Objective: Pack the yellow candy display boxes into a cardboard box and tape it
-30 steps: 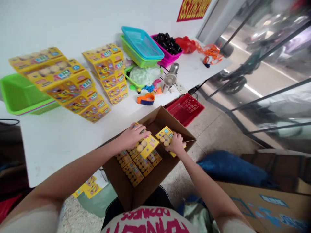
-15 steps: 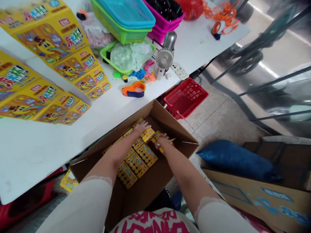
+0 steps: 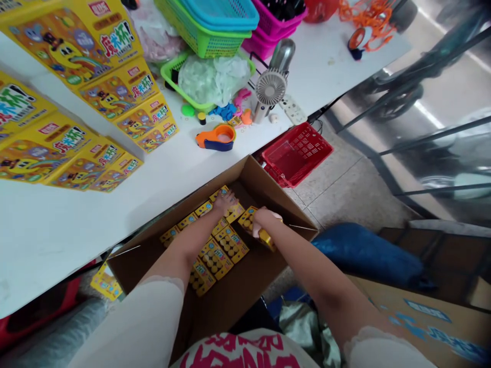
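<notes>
Inside a deep cardboard carton [image 3: 226, 322] lie rows of small yellow boxes [image 3: 213, 258] with round cup shapes on their tops. My left hand [image 3: 224, 201] rests with its fingers spread over a box at the far end of the rows. To its right, my right hand [image 3: 264, 219] is closed around another yellow box [image 3: 248, 219], which sits tilted and apart from the rows, near the carton's right wall. My right fingertips are partly hidden behind the hand.
Stacked yellow display boxes [image 3: 107, 97] stand on the white table [image 3: 161, 176]. An orange tape dispenser [image 3: 218, 137], a small fan [image 3: 270, 88] and green baskets [image 3: 222, 43] are there too. Beyond the carton is a red basket [image 3: 299, 156]; at right lie a blue sack [image 3: 368, 258] and another carton [image 3: 418, 327].
My right hand has turned and now wraps round the yellow box, its arm swinging outward to the right. My left hand has stayed over the same box. The view has shifted slightly.
</notes>
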The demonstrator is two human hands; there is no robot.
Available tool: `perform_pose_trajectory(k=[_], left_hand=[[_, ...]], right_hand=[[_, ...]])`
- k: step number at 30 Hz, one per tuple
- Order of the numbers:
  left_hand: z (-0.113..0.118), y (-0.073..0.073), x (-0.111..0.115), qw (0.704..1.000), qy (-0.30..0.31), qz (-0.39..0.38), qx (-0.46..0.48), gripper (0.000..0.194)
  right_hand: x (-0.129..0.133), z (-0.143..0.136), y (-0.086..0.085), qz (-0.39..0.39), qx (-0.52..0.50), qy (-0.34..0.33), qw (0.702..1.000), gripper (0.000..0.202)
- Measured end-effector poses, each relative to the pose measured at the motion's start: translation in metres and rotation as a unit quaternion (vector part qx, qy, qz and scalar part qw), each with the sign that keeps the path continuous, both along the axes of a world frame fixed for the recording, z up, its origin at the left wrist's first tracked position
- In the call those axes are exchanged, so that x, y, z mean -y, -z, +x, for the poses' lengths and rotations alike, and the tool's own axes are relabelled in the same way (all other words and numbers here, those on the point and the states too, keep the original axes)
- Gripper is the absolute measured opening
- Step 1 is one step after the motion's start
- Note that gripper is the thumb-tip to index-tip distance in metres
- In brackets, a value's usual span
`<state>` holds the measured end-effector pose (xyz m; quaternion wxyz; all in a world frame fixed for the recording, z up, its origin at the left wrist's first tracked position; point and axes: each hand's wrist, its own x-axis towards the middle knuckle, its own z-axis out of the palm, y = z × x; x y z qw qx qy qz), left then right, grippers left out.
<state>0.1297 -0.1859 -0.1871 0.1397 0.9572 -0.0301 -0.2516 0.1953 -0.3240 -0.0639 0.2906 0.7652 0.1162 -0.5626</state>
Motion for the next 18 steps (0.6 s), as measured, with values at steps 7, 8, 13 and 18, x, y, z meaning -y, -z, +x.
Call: perform_pose_trajectory(k=[7, 8, 13, 18], left_hand=[[0.012, 0.041, 0.007, 0.997, -0.047, -0.057, -0.019, 0.065], [0.013, 0.045, 0.008, 0.997, -0.051, -0.062, -0.023, 0.064], [0.020, 0.052, 0.008, 0.995, -0.058, -0.063, -0.050, 0.062], [0.021, 0.050, 0.007, 0.993, -0.040, -0.056, -0.101, 0.095]], right_hand=[[0.019, -0.011, 0.017, 0.080, 0.038, 0.012, 0.996, 0.143], [0.024, -0.016, 0.028, 0.081, 0.040, 0.025, 0.996, 0.142], [0.042, -0.043, 0.089, 0.069, 0.075, 0.117, 0.988, 0.138], [0.052, -0.058, 0.126, 0.085, 0.077, 0.146, 0.983, 0.129]])
